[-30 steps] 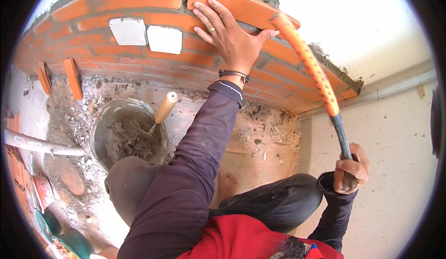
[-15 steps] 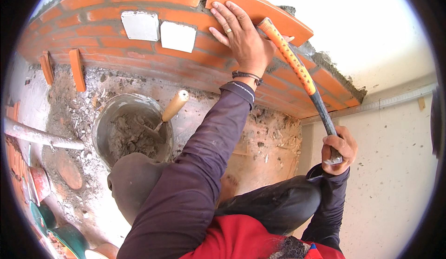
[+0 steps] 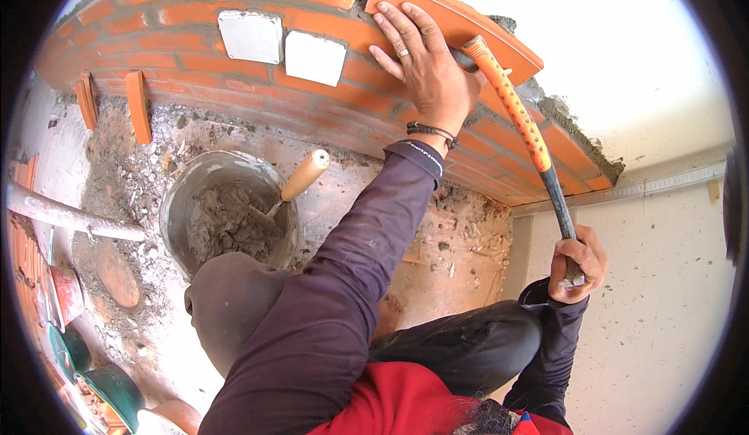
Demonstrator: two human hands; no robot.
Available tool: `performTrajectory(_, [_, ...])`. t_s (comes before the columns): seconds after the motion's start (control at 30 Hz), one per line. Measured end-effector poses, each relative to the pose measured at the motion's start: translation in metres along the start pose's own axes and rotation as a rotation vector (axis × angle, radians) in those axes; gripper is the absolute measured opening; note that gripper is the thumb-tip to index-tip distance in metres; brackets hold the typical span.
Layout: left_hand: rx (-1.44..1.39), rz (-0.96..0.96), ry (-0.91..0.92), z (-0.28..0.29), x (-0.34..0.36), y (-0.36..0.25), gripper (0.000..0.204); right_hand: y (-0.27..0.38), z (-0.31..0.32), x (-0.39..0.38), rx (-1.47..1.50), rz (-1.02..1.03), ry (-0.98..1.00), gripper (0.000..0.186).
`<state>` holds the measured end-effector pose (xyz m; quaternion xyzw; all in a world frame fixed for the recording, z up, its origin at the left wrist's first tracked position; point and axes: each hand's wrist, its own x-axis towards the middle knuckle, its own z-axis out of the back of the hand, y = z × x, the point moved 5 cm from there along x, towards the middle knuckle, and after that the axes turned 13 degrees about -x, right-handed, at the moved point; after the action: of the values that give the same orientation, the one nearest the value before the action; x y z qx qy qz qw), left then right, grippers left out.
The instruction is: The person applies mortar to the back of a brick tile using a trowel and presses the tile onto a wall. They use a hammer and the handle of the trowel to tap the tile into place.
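Observation:
An orange brick tops the right part of a curved brick wall, resting on grey mortar. My left hand lies over its front face, fingers stretched out and thumb hidden in part behind a hammer-like tool. My right hand is wrapped round the metal end of this hammer, which has a dark shaft and an orange dotted grip. The grip end points up at the brick, close to my left thumb; whether it touches the brick I cannot tell. My right fingers hide most of the metal end.
A bucket of grey mortar stands left of my forearm, with a wooden-handled trowel in it. Two white square plates sit on the wall face. Loose orange brick pieces lean at its foot. A pale pole juts in from the left.
The view has shifted a little, so the wall and bucket appear farther right. The grip end sits slightly farther right along the brick. Both hands keep their hold and pose.

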<state>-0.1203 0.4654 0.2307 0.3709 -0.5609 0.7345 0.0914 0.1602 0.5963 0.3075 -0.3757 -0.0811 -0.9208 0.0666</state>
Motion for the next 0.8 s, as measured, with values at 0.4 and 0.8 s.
performTrajectory(0.4, [-0.078,0.042,0.043,0.002,-0.004,-0.006,0.15,-0.013,0.001,-0.008,0.555,-0.155,-0.15,0.021])
performTrajectory(0.8, [-0.053,0.051,0.055,0.001,-0.003,0.002,0.149,0.019,0.055,0.094,0.101,-0.3,-0.32,0.063])
